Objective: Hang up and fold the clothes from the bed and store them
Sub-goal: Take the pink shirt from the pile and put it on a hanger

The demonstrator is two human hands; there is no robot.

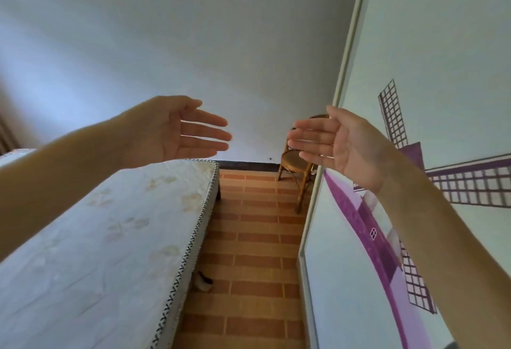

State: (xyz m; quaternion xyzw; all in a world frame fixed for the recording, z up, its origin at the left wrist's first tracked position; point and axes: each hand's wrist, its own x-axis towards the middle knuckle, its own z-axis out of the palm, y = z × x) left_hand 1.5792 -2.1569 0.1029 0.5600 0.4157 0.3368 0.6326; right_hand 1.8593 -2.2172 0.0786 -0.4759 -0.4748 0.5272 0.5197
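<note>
facing each other, left hand (pixel 177 131) and right hand (pixel 338 145) hover apart, fingers straight, holding nothing; bed (pixel 110 238) below the left.

Head camera looks forward and down along the bed (pixel 110 238), hands close.

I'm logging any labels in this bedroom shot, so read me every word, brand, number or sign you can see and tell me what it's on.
None: no readable text in the head view.
The wardrobe door carries only a purple windmill picture, no lettering.
The mattress shows a faint flower pattern and a patterned edge trim, no label.
The wooden chair, the brick-patterned floor and the wall bear nothing written.
</note>
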